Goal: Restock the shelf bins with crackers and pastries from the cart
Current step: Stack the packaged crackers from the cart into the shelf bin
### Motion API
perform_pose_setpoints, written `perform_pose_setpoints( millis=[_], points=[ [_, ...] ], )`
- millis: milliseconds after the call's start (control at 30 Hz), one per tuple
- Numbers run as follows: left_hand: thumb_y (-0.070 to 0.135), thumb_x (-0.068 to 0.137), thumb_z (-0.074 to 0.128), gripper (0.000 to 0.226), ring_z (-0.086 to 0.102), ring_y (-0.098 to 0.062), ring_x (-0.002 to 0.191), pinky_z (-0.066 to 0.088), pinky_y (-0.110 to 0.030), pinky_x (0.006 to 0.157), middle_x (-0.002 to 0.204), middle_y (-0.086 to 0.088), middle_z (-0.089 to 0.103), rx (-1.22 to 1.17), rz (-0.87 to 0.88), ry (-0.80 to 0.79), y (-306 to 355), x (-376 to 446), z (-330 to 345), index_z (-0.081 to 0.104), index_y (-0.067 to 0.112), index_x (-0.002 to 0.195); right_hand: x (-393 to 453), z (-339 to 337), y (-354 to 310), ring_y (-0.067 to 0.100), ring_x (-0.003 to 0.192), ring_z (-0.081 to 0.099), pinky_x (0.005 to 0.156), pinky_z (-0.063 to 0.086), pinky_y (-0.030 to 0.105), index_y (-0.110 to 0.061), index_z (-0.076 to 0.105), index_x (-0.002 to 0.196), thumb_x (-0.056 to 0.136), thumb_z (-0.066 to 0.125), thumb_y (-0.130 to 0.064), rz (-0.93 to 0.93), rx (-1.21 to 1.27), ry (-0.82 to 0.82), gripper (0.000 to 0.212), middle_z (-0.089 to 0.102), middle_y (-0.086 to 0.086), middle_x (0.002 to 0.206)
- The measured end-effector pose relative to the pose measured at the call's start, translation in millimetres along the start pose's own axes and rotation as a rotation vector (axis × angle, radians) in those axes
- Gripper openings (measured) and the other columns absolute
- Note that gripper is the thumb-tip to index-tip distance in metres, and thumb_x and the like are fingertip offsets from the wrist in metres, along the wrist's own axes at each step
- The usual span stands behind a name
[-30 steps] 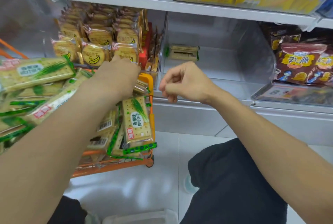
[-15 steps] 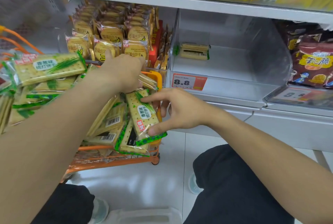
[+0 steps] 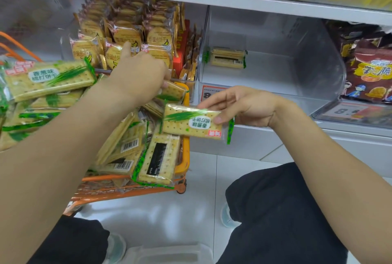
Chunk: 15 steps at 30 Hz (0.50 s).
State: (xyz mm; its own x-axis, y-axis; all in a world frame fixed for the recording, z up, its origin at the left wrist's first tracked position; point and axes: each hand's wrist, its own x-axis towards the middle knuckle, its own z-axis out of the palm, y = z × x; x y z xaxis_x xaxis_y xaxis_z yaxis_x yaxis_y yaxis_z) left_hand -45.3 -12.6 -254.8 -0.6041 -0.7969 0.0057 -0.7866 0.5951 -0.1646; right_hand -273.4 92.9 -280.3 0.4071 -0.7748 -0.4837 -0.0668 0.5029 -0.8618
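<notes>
Low down and close up, two bare hands work between an orange wire shopping cart (image 3: 184, 153) on the left and a white store shelf (image 3: 254, 0) beyond it. The right hand (image 3: 244, 106) pinches one flat clear-wrapped packet of square soda crackers with green trim (image 3: 191, 123) by its right end, thumb on top and fingers beneath, holding it level just right of the cart's rim. The left hand (image 3: 137, 77) reaches over the cart, fingers curled round the end of a second cracker packet (image 3: 172, 92) at the far edge of the heap. Many more such packets (image 3: 48, 79) fill the cart, too jumbled to count. On the shelf, the clear plastic bin (image 3: 318, 68) straight ahead holds one small stack of the same crackers (image 3: 228, 57) at its far left. Left of it, another bin is packed with round banana biscuits in clear wrappers (image 3: 125, 36). At far right sit dark snack bags (image 3: 371, 68).
</notes>
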Motion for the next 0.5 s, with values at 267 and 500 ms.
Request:
perform_pose_setpoints(
  millis=[267, 500],
  points=[
    [0.023, 0.096, 0.062, 0.018, 0.041, -0.026, 0.132, 0.013, -0.056, 0.118, 0.127, 0.0, 0.064, -0.176, 0.136, 0.172, -2.7, -6.3, -8.0, 0.075, 0.024, 0.109, -8.9, -24.5, 0.2, 0.025, 0.105, 0.065, 0.093, 0.056, 0.039, -0.012, 0.068, 0.12, 0.078, 0.066, 0.0, -0.073, 0.094, 0.135, 0.044, 0.068, 0.015, 0.122],
    [0.03, 0.104, 0.043, 0.019, 0.056, -0.022, 0.078, 0.042, -0.036, 0.063, 0.087, -0.006, 0.063, -0.698, -0.074, 0.337, 9.9, -12.9, -34.8, 0.05, 0.014, 0.111, -17.7, -41.8, 1.4, 0.024, 0.092, 0.073, 0.076, 0.061, 0.039, -0.007, 0.055, 0.135, 0.064, 0.091, -0.013, -0.219, 0.273, 0.009, 0.08, 0.073, 0.013, 0.106]
  ],
)
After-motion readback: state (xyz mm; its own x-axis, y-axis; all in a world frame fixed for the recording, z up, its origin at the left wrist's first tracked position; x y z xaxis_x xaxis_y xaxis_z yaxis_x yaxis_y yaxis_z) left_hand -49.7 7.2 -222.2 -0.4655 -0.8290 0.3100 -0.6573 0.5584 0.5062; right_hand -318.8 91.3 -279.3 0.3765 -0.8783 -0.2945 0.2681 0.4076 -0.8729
